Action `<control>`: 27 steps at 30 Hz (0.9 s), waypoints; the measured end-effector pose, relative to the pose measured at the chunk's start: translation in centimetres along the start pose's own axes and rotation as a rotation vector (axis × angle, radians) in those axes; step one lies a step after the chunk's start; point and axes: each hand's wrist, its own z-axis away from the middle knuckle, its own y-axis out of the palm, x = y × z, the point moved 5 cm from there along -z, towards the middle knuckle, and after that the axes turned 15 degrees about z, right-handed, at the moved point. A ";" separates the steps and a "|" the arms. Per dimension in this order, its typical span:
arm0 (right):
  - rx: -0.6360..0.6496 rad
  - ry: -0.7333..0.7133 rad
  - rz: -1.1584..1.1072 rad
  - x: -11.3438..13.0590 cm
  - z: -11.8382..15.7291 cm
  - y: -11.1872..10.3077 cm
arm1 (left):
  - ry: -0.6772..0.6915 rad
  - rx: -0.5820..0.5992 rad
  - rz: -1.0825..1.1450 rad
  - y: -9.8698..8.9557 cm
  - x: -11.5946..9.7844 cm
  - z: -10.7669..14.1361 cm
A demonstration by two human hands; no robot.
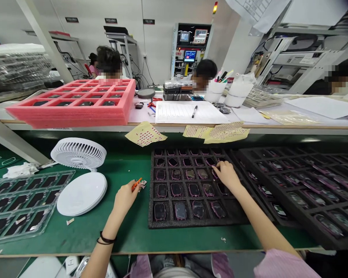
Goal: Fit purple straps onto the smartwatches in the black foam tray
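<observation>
My left hand is closed around a slim orange tool, held above the green bench left of the black foam tray. Small pale scraps show just beyond its fingertips. The black foam tray carries rows of watch-like devices with dark screens and purple-pink frames, one per pocket. Over its right side reaches my right hand, fingers bent and drawn together at a pocket in the upper rows. Whatever lies between those fingertips is too small and partly hidden to name.
Stacked foam trays of similar devices stand at right. A white fan and a clear plastic tray are at left. The shelf above holds pink foam trays, a paper sheet and hanging yellow sticker sheets. Other people sit beyond.
</observation>
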 end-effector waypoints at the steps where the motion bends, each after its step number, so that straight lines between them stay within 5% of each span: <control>1: 0.004 0.032 0.024 -0.9 0.0 0.0 | 0.001 -0.019 0.002 -0.2 0.0 0.0; 7: 0.077 0.025 0.013 -2.2 0.1 0.7 | 0.122 -0.018 0.276 -0.1 -2.1 0.4; 10: 0.049 0.046 -0.212 -0.9 0.6 -0.6 | 0.226 0.045 0.450 1.2 -4.1 1.0; 15: 0.162 0.119 -1.082 5.8 3.8 -3.0 | 0.358 0.381 0.870 4.7 -8.9 2.9; 18: 0.278 0.156 -1.413 11.0 5.9 -3.7 | 0.376 0.495 0.988 6.2 -11.6 3.9; 22: 0.380 0.201 -1.581 15.3 7.2 -3.6 | 0.385 0.485 1.016 6.9 -13.1 4.5; 27: 0.421 0.198 -1.654 16.9 7.5 -3.1 | 0.397 0.457 1.025 6.4 -13.2 4.5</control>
